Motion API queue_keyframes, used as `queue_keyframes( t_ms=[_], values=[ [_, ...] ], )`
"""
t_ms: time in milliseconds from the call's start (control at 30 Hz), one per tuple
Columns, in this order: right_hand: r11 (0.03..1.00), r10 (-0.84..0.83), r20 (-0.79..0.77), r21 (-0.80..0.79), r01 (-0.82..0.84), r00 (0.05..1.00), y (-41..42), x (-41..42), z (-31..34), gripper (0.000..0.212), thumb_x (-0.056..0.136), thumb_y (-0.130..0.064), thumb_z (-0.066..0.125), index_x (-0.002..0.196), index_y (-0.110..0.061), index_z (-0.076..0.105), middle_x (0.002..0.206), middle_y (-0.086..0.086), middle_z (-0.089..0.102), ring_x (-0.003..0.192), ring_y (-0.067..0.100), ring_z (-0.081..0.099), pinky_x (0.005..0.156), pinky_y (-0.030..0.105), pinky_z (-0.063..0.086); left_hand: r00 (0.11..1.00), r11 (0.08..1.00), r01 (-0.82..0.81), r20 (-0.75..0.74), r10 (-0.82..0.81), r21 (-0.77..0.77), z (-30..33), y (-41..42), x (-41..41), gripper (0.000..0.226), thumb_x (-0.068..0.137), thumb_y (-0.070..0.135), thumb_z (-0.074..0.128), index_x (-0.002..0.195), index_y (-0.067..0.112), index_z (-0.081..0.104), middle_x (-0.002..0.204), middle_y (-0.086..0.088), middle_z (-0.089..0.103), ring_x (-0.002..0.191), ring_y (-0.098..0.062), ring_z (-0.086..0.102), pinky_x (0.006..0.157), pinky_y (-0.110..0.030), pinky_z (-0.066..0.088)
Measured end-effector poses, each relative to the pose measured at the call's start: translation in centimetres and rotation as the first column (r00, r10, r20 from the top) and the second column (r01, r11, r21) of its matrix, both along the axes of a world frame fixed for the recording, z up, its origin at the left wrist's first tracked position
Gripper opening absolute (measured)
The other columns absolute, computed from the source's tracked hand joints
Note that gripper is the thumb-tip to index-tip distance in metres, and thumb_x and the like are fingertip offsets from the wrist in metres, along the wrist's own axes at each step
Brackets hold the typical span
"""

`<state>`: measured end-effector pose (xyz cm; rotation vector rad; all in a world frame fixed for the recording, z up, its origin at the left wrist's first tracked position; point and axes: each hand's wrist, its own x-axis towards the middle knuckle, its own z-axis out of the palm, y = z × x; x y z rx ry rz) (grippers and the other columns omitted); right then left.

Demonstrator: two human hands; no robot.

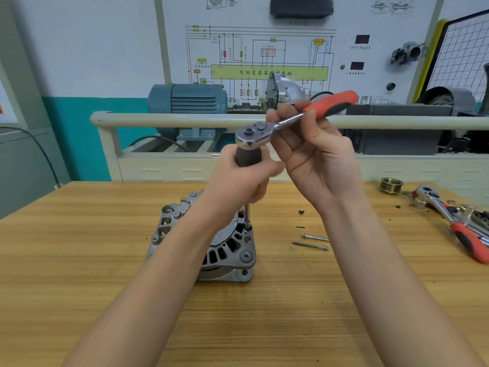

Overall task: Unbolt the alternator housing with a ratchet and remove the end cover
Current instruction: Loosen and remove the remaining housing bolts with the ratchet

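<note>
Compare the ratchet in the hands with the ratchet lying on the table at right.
The held ratchet is raised above the alternator, its head on a dark driver handle; the spare ratchet lies flat on the table. The right hand pinches the held one; nothing touches the spare. The held one's grip points away, the spare's toward the viewer. Both have chrome heads and red-and-black grips.

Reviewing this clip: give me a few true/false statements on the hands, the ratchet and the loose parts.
1. The left hand grips a dark driver handle under the ratchet head. True.
2. The right hand rests flat on the table. False: it holds the ratchet.
3. Two long bolts lie right of the alternator. True.
4. No other ratchet is visible. False: a second ratchet lies far right.
</note>
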<state>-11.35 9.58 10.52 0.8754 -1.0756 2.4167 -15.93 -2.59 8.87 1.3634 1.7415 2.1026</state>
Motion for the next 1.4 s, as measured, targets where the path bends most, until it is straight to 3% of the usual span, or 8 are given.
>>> queue_keyframes(
  t_ms=[167, 300, 433, 733, 867, 1033, 1233, 1400],
  values=[
    [0.978, -0.100, -0.095, 0.176, 0.116, 0.990, 0.2, 0.1, 0.0, 0.015, 0.075, -0.006, 0.062, 0.082, -0.008, 0.075, 0.091, 0.009, 0.074, 0.093, 0.024, 0.070, 0.083, 0.032, 0.056, 0.993, 0.993, -0.099, 0.067, 0.095, 0.061, -0.1, -0.2, -0.9, 0.041, 0.081, 0.003, 0.060, 0.049, 0.016, 0.038, 0.042, 0.004, 0.029, 0.037, -0.014, 0.024, 0.042, -0.019, 0.023],
    [0.999, -0.004, 0.026, 0.036, 0.003, 1.000, -0.1, -0.3, 0.0, 0.022, 0.080, -0.011, 0.054, 0.084, -0.005, 0.075, 0.086, 0.009, 0.074, 0.083, 0.020, 0.072, 0.073, 0.029, 0.058, 0.990, 0.995, 0.087, -0.110, -0.092, -0.048, -0.2, -0.5, -0.9, 0.038, 0.073, 0.008, 0.068, 0.045, 0.023, 0.046, 0.041, 0.006, 0.033, 0.036, -0.014, 0.029, 0.042, -0.020, 0.030],
    [0.997, 0.063, 0.054, 0.029, -0.065, 0.997, -0.2, -0.3, 0.0, 0.024, 0.082, -0.011, 0.053, 0.084, -0.002, 0.075, 0.083, 0.009, 0.073, 0.081, 0.020, 0.072, 0.071, 0.029, 0.058, 0.957, 0.962, 0.242, -0.130, -0.258, -0.126, -0.2, -1.0, -0.7, 0.032, 0.073, 0.018, 0.067, 0.048, 0.024, 0.049, 0.041, 0.010, 0.035, 0.035, -0.011, 0.032, 0.043, -0.018, 0.031],
    [0.910, -0.168, -0.240, 0.336, 0.244, 0.956, 0.7, 0.5, 0.0, 0.015, 0.070, -0.012, 0.074, 0.085, -0.013, 0.075, 0.096, 0.011, 0.073, 0.100, 0.028, 0.067, 0.089, 0.037, 0.051, 0.994, 0.994, -0.071, 0.087, 0.064, 0.078, -0.1, -0.3, -1.0, 0.035, 0.076, 0.009, 0.057, 0.049, 0.016, 0.037, 0.041, 0.005, 0.029, 0.035, -0.012, 0.024, 0.040, -0.019, 0.024],
    [0.983, -0.106, -0.068, 0.141, 0.115, 0.992, 0.2, 0.1, 0.0, 0.018, 0.080, -0.008, 0.059, 0.096, -0.005, 0.067, 0.091, 0.010, 0.074, 0.091, 0.023, 0.071, 0.080, 0.031, 0.056, 0.999, 0.999, -0.031, -0.025, 0.031, 0.016, -0.2, -0.5, -0.8, 0.037, 0.074, 0.005, 0.062, 0.045, 0.018, 0.042, 0.042, 0.002, 0.029, 0.038, -0.016, 0.027, 0.042, -0.021, 0.028],
    [0.998, 0.056, 0.059, -0.031, -0.055, 0.997, -0.6, 0.0, 0.1, 0.024, 0.085, -0.010, 0.051, 0.105, 0.002, 0.056, 0.091, 0.012, 0.074, 0.087, 0.022, 0.072, 0.077, 0.029, 0.058, 0.976, 0.979, 0.167, -0.122, -0.181, -0.119, -0.2, -0.5, -0.1, 0.035, 0.072, 0.005, 0.067, 0.047, 0.020, 0.049, 0.040, 0.004, 0.034, 0.034, -0.015, 0.031, 0.041, -0.020, 0.031],
    [0.990, 0.095, 0.074, -0.111, -0.087, 0.993, 0.3, 0.6, 0.8, 0.030, 0.098, -0.019, 0.037, 0.107, 0.004, 0.055, 0.092, 0.016, 0.072, 0.087, 0.025, 0.072, 0.081, 0.033, 0.058, 0.999, 0.999, 0.048, -0.002, -0.048, -0.005, -0.1, 0.1, 0.2, 0.042, 0.075, 0.007, 0.059, 0.040, 0.023, 0.041, 0.039, 0.004, 0.030, 0.035, -0.013, 0.023, 0.040, -0.016, 0.024],
    [0.997, -0.068, -0.013, 0.033, 0.068, 0.998, 0.4, 0.9, 0.3, 0.020, 0.086, -0.012, 0.053, 0.091, -0.001, 0.069, 0.094, 0.017, 0.072, 0.093, 0.029, 0.071, 0.083, 0.037, 0.057, 0.995, 0.993, -0.070, 0.083, 0.062, 0.095, -0.3, 0.1, -0.3, 0.042, 0.081, 0.001, 0.058, 0.046, 0.015, 0.039, 0.040, 0.004, 0.030, 0.035, -0.012, 0.024, 0.039, -0.017, 0.026]
  ],
)
